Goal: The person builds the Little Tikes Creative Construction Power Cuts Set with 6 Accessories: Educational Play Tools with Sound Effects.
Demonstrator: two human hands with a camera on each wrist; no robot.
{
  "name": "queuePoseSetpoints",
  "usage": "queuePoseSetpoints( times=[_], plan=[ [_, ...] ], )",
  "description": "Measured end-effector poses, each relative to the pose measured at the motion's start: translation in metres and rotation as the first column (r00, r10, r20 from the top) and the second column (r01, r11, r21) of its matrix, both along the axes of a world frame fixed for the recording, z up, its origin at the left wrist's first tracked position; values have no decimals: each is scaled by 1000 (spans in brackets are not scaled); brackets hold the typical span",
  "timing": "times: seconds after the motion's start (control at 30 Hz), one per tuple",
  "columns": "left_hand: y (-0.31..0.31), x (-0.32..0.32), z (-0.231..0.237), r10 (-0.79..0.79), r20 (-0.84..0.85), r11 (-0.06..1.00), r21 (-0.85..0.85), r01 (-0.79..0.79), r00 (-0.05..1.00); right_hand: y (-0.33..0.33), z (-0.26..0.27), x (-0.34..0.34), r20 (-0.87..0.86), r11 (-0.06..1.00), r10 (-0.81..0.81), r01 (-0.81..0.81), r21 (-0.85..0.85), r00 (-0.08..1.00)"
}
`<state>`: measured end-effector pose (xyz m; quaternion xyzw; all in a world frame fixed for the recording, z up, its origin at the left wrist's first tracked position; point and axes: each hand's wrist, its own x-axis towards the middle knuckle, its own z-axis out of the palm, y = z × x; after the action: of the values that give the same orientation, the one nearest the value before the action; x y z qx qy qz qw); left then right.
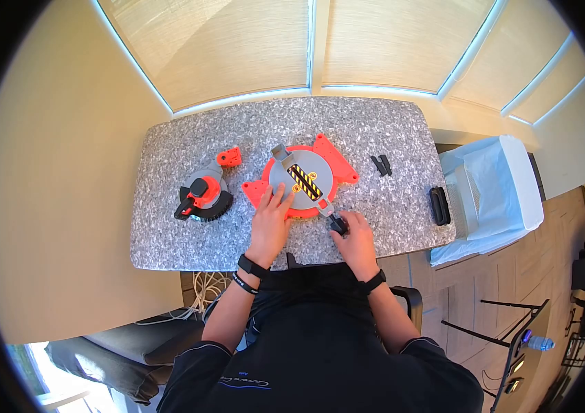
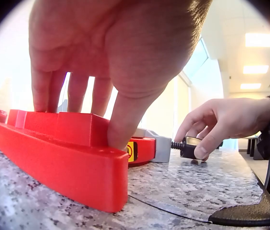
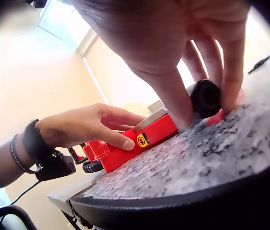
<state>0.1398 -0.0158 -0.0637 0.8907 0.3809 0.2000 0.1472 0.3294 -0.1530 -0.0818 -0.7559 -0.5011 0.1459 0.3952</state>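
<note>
A toy miter saw base lies on the speckled table, with a red frame (image 1: 333,160) around a grey round turntable (image 1: 280,180) that carries a black-and-yellow striped slot plate. My left hand (image 1: 269,224) rests on its near left side, fingers spread over the top and thumb against the red edge. At the front right a grey arm sticks out from the turntable. My right hand (image 1: 356,244) pinches the black knob (image 2: 188,147) at that arm's end between thumb and fingers. A black threaded shaft (image 2: 176,145) shows between knob and arm.
The toy saw's upper part (image 1: 203,196), red, grey and black, sits to the left. Small black pieces (image 1: 381,165) and a black oblong item (image 1: 438,206) lie on the right. Past the table's right edge stands a bin with a pale blue liner (image 1: 519,182).
</note>
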Motion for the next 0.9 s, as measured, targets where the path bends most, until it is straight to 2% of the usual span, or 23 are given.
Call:
queuePoseSetpoints(
  times=[0.17,0.23,0.37,0.43,0.47,0.53,0.57,0.63,0.77,0.9],
  plan=[
    [0,0,0,2,-3,1000,-1,-2,1000,-2,0,2,-1,1000,-17,17,-15,1000],
    [-1,0,1,7,-1,1000,-6,-7,1000,-3,1,3,-61,1000,-31,31,-2,998],
    [-1,1,3,9,0,1000,-10,-9,1000,-3,-4,8,-25,1000,-18,18,1,1000],
    [-1,0,2,5,1,1000,-3,-5,1000,-2,11,4,-47,994,-45,39,-106,998],
    [-1,0,2,6,1,1000,-2,-6,1000,-3,9,4,-47,994,-44,39,-106,998],
    [-1,0,2,0,1,1000,-4,0,1000,-4,1,5,-175,998,-51,45,-38,983],
    [-1,0,1,1,1,1000,-3,-1,1000,-4,-3,5,-175,998,-50,45,-37,983],
    [-2,1,0,3,4,1000,-10,-3,1000,-5,-8,5,-344,997,-58,70,22,937],
    [-3,1,-2,-7,4,1000,-26,8,1000,-8,-23,8,-361,985,-87,134,107,928],
    [-1,1,-6,-20,-20,1000,-1,20,1000,-9,-16,5,-254,991,-67,95,99,965]
  ],
)
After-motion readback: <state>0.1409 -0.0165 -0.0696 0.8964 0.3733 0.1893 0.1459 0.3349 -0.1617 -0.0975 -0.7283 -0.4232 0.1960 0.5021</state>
